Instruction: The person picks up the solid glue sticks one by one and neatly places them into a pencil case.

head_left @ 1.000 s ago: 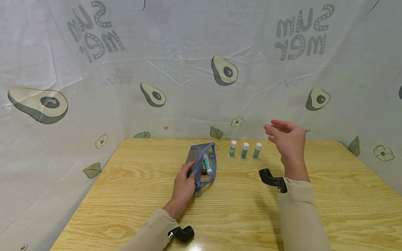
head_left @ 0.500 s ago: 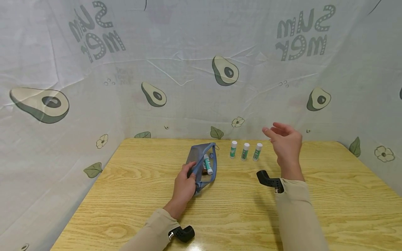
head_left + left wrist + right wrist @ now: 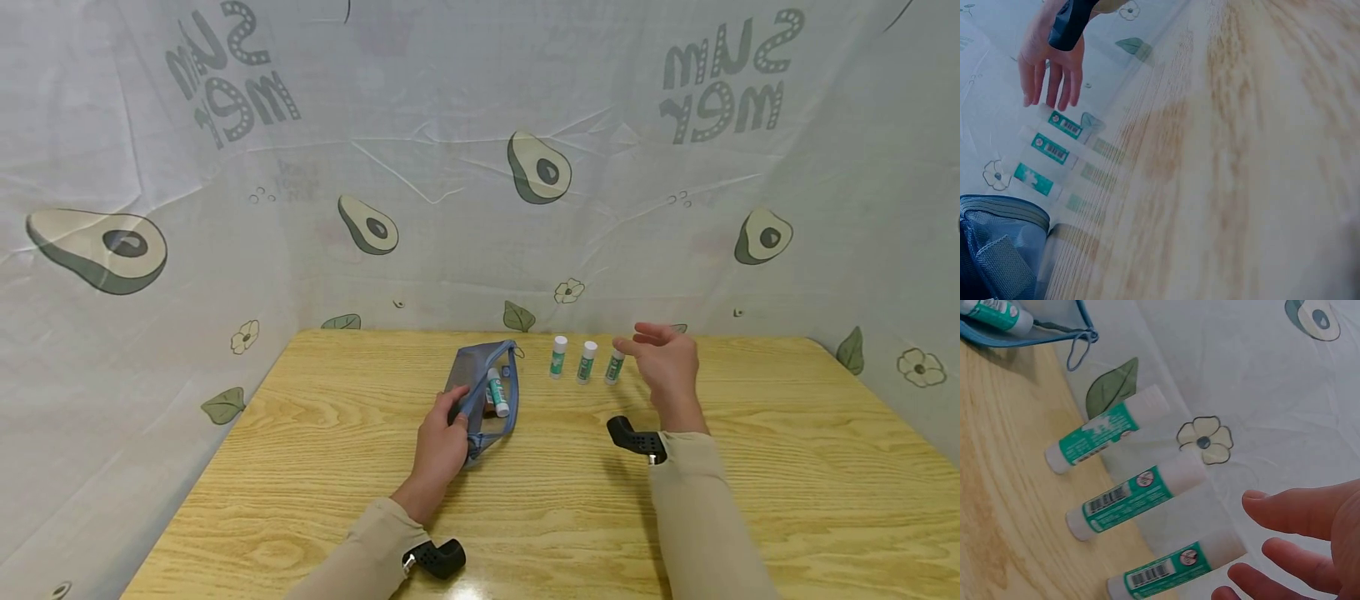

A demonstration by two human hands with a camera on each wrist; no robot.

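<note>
My left hand (image 3: pixel 437 450) grips the near side of a blue mesh zipper pouch (image 3: pixel 467 367), its mouth open toward the right. Inside the pouch lies a green-and-white glue stick (image 3: pixel 497 393), next to a brown item too small to identify. Three more glue sticks stand upright in a row right of the pouch: left (image 3: pixel 558 358), middle (image 3: pixel 587 364) and right (image 3: pixel 614 368). Beside the right one's white cap is my right hand (image 3: pixel 663 367), thumb and fingers apart. In the right wrist view its fingertips (image 3: pixel 1254 495) surround no cap; the nearest glue stick (image 3: pixel 1175 569) is close by.
A wood-grain table (image 3: pixel 337 500) carries everything. Behind it hangs a pale cloth (image 3: pixel 450 275) printed with avocados, close to the row of glue sticks. A black wrist mount (image 3: pixel 636 440) juts inward from the right sleeve, and another mount (image 3: pixel 438 558) from the left.
My right hand has come down and leftward, from well above the table to the cap of the right glue stick. The left hand, pouch and glue sticks have stayed put.
</note>
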